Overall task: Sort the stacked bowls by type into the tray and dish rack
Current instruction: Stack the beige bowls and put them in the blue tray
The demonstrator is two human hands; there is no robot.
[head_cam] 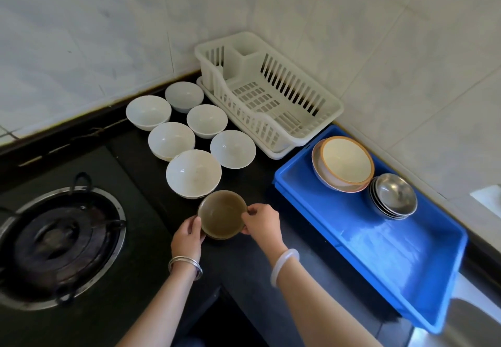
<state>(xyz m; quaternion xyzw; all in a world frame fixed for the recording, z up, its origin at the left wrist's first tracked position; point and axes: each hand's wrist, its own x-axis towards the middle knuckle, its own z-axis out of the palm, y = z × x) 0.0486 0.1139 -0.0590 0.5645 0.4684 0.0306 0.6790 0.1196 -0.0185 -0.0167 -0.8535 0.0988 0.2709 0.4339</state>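
Both my hands grip the brown bowl (221, 214) over the table (298, 252).
My left hand (187, 234) and right hand (261, 223) pinch its rim; the blue tray (379, 260) holds cream bowls (344, 162) and steel bowls (394, 195).

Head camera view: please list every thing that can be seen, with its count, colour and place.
round white ceramic bowls: six, white, on black counter beside stove.
brown round bowl: one, held above counter.
white plastic dish rack: one, in wall corner.
blue plastic tray: one, right of counter.
cream bowls with orange rim: stacked, inside tray, far end.
steel bowls: stacked, silver, inside tray.
black gas stove burner: one, left.
left hand: on brown bowl, silver bangles.
right hand: on brown bowl, white bangle.
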